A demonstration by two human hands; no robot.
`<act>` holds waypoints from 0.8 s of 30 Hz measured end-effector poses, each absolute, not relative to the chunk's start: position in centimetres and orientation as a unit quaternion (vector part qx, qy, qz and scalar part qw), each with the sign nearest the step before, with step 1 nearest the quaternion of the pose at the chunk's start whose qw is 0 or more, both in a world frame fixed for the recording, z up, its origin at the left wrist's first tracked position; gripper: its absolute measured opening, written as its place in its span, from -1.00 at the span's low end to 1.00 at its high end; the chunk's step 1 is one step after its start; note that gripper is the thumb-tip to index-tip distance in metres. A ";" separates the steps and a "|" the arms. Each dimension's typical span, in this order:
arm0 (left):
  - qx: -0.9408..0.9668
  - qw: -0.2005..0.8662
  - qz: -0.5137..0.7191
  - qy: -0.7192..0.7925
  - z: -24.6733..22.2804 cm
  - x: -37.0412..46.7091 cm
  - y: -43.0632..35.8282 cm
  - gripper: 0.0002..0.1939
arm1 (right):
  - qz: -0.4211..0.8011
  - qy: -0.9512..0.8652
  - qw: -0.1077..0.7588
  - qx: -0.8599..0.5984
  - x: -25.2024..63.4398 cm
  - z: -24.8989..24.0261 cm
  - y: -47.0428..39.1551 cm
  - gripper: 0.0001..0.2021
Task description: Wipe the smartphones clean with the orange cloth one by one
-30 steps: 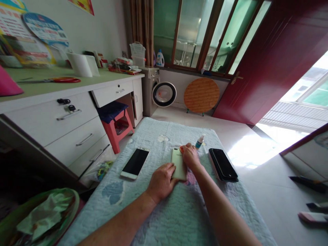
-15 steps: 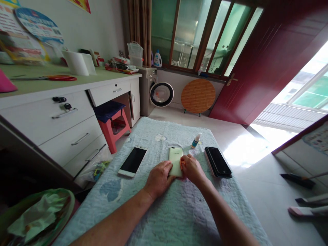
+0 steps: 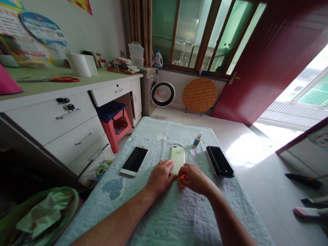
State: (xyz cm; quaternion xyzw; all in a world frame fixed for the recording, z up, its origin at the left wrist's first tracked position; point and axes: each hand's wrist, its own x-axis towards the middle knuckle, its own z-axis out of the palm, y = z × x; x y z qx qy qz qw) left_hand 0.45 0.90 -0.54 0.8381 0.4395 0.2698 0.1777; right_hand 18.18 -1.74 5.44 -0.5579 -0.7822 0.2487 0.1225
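A pale phone [image 3: 177,155] lies back side up on the quilted cover, its camera end away from me. My left hand [image 3: 162,176] grips its lower left edge, the thumb along the bottom. Bunched in my right hand [image 3: 193,177] is an orange cloth [image 3: 181,180], which touches the phone's lower right corner. To the left lies a white phone with a dark screen [image 3: 135,160]. On the right, a black phone [image 3: 219,160] rests on another flat item. A small spray bottle [image 3: 197,140] with a white top stands behind, between the pale and black phones.
The light blue quilted cover [image 3: 159,212] spreads under everything. At left are a white desk [image 3: 69,119], a red stool [image 3: 116,128] and a green bin [image 3: 73,205] with crumpled paper. Farther back stand a washing machine with its door open [image 3: 163,94] and a round wooden tabletop [image 3: 200,95].
My right hand has slid the orange cloth down the pale phone's right edge to its bottom corner. My left hand stays on the phone. The view has shifted slightly.
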 end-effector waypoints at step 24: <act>0.819 0.320 0.303 0.369 1.0 -1.3 1.5 -0.56 | 0.076 -0.775 0.075 -0.623 13.7 3.0 -0.9 -0.92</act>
